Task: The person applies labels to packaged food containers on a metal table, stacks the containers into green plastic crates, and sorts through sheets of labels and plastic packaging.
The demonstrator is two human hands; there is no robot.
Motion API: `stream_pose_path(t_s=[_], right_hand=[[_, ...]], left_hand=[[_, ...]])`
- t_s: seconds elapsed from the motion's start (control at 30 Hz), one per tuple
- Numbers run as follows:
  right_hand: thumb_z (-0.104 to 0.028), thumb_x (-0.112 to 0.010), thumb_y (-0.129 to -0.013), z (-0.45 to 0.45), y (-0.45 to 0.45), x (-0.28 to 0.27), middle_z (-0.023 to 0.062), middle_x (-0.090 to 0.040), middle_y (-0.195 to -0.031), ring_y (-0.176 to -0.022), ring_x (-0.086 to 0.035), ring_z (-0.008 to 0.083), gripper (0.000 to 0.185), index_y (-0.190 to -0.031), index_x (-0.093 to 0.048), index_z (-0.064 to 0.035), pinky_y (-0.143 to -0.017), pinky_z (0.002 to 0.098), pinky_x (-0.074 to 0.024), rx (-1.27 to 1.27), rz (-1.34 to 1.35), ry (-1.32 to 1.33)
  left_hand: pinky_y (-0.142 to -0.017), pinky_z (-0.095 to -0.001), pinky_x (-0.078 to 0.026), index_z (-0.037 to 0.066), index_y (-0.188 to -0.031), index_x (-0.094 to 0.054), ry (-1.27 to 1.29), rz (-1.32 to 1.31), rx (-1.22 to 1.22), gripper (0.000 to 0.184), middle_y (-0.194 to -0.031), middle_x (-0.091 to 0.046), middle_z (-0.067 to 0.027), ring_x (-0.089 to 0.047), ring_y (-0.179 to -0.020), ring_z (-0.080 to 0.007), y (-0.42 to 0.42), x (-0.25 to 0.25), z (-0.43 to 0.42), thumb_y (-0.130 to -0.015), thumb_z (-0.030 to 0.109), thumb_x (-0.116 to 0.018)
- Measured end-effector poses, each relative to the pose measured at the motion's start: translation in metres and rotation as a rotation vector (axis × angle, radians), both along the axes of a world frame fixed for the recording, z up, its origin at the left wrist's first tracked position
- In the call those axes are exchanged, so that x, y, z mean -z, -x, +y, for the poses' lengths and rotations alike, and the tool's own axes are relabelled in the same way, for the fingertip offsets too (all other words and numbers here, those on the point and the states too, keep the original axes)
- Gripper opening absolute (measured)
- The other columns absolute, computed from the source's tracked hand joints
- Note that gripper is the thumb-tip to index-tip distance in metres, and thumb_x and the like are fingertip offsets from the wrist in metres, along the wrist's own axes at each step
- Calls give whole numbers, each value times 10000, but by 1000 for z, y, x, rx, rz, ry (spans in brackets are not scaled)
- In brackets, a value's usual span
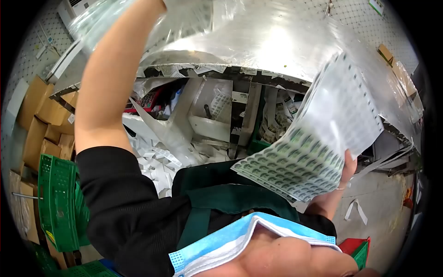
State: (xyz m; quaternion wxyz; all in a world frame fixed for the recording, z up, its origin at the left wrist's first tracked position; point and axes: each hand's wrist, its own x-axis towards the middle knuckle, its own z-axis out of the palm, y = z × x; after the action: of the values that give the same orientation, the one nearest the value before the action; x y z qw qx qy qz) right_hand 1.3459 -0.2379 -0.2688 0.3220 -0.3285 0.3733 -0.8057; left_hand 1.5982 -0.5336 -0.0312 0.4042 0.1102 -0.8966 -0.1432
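Note:
My right hand (349,167) grips the right edge of a stack of printed sheets (300,161). Rows of small repeated dark green marks cover the sheets, and their upper part shines with glare. The stack hangs tilted and slightly bent in front of the table's edge. My left forearm (108,83) reaches up across the table, and the hand itself lies beyond the top of the view. Around that wrist is a crinkled clear plastic wrapping (184,21) with printed sheets showing through it; whether my left hand touches it is hidden.
The metal table (263,41) has a worn front edge. Beneath it sit a white bin (210,124), a red calculator-like object (146,102) and many paper strips (159,168). Green crates (57,198) and cardboard boxes (41,124) stand at left. A paper scrap (356,211) lies on the floor.

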Motion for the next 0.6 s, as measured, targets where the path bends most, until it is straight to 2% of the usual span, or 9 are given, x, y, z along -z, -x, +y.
stream_pose_path(t_s=[0.03,0.1,0.17,0.27,0.33,0.43,0.47,0.57,0.6], right_hand=[[-95,-472,-775,-8,-1,-16,175,-540,-1007,-846,-570,265,392,-1118,-395,78,-763,364,-451,-2,-19,13],[-89,-448,-788,-26,-1,-38,172,-553,-983,-826,-579,254,352,-1096,-415,80,-754,362,-456,6,-63,46],[-70,-456,-781,-42,23,-44,163,-564,-956,-818,-583,225,307,-1053,-449,72,-733,329,-461,-108,12,26],[-51,-463,-772,-55,9,-81,152,-582,-906,-791,-590,183,229,-966,-501,64,-684,292,-472,-255,58,-49],[-38,-478,-761,-60,1,-100,155,-587,-885,-756,-596,185,218,-935,-519,87,-651,277,-478,-377,-2,-112],[-29,-499,-746,-69,-22,-98,162,-578,-918,-793,-589,194,272,-985,-500,101,-685,279,-472,-370,125,-194],[0,-445,-733,-66,-41,-99,171,-548,-993,-858,-572,207,338,-1052,-453,113,-718,283,-467,-369,156,-228],[-29,-457,-766,-77,-59,-108,148,-569,-959,-830,-583,193,310,-1045,-463,104,-707,278,-467,-349,156,-277],[-49,-452,-781,-89,-49,-107,147,-571,-957,-828,-584,190,306,-1043,-461,110,-706,284,-471,-324,207,-297]], left_hand=[[-470,-192,-377,42,-876,-615,1,1,-3,187,-731,-572,11,-476,-596,-32,-2,4,4,-795,203,-568],[-503,-196,-391,44,-821,-627,-181,-301,-275,173,-696,-567,15,-480,-596,-42,-8,8,19,-793,203,-564],[-535,-205,-405,53,-765,-629,-474,-111,-174,167,-666,-566,12,-483,-598,-55,-15,12,43,-796,199,-555],[-570,-225,-419,47,-761,-624,-420,-91,-135,186,-647,-569,-4,-499,-619,-72,-28,13,46,-799,213,-551],[-579,-237,-422,23,-765,-618,-261,-103,-346,236,-643,-573,-16,-498,-611,-75,-36,13,60,-806,242,-540],[-669,-332,-442,54,-814,-611,183,-108,-461,207,-769,-605,-129,-577,-737,-266,-37,28,57,-761,232,-518],[-706,-369,-436,72,-830,-604,296,-62,-479,212,-822,-589,-157,-556,-811,-328,-33,33,61,-716,230,-522],[-731,-358,-431,44,-798,-593,-121,-326,-548,253,-827,-589,-161,-567,-819,-287,-23,14,117,-674,262,-563],[-731,-358,-431,44,-798,-593,-118,-329,-544,253,-827,-589,-161,-567,-819,-287,-21,22,111,-674,262,-563]])
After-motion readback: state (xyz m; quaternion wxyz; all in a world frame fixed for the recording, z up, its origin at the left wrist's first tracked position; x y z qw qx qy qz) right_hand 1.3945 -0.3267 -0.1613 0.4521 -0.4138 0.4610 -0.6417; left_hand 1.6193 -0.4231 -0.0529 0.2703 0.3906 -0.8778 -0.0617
